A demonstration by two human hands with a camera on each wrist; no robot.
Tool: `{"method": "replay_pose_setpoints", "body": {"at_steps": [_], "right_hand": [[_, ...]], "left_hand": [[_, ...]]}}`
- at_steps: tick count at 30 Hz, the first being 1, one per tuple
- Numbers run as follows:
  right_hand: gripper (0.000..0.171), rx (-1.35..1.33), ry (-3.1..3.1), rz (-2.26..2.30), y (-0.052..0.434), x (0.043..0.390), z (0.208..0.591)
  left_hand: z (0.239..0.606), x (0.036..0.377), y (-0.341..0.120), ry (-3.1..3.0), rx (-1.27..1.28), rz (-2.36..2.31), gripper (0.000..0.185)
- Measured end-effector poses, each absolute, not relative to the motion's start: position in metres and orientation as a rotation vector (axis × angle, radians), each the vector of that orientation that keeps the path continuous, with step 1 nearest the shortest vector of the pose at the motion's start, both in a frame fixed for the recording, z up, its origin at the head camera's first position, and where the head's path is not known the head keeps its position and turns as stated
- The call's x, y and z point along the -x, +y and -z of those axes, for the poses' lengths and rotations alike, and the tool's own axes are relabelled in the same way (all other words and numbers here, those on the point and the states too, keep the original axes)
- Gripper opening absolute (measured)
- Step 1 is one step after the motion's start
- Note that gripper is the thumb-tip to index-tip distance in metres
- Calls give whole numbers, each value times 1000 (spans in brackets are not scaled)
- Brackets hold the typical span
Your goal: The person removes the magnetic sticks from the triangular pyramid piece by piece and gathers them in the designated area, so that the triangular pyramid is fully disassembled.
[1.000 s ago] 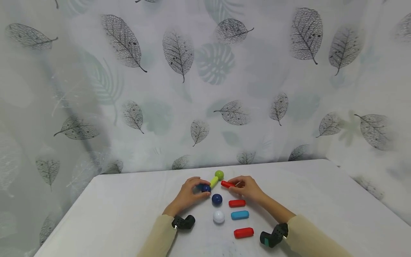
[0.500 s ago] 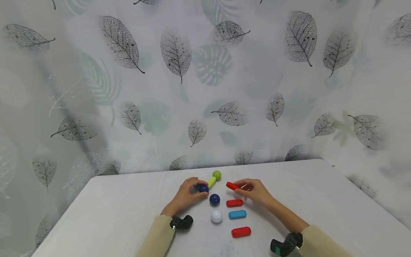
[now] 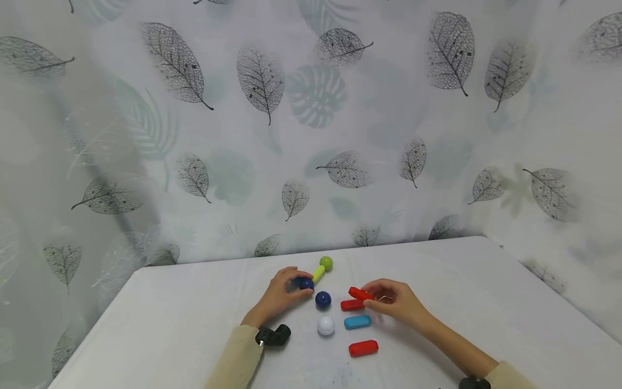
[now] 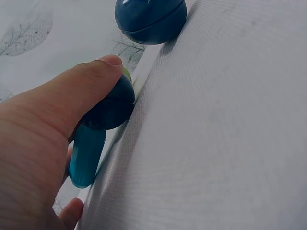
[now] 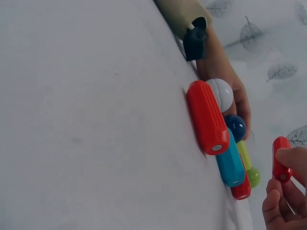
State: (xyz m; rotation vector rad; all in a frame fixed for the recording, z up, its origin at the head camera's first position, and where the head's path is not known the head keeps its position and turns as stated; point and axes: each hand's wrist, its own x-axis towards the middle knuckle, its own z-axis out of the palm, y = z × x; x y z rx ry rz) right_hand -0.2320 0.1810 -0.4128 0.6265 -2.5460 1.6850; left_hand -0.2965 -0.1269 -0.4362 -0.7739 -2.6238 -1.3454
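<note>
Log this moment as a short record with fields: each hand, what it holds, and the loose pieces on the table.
left hand: grips a dark blue ball joined to a teal rod and a lime rod tipped by a green ball
right hand: pinches a red rod, raised off the table
loose balls: one dark blue, one white
loose rods: red, blue, red, lying in a column
backdrop: leaf-print cloth

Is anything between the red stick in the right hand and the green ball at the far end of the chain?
Nothing visible. The right hand pinches the red stick above the table; bare cloth separates it from the green ball. The loose dark blue ball lies nearer, off that path.
</note>
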Motion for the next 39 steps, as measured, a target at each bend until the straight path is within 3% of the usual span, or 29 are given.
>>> {"method": "replay_pose_setpoints", "body": {"at_steps": [6,21,29,39], "right_hand": [[27,-712,-2570,-1709,184,217,411],[20,-1281,-2539,-1918,197,194,414],[19,-1400,-2618,-2005,199,181,416],[17,-1540,-2615,-1789,195,181,419]], "left_hand": [[438,297,-127,-2628,761,1346,33],[439,297,-127,-2632,770,1343,33],[437,296,-126,-2605,768,1369,32],[438,297,-126,-2617,745,1375,32]]}}
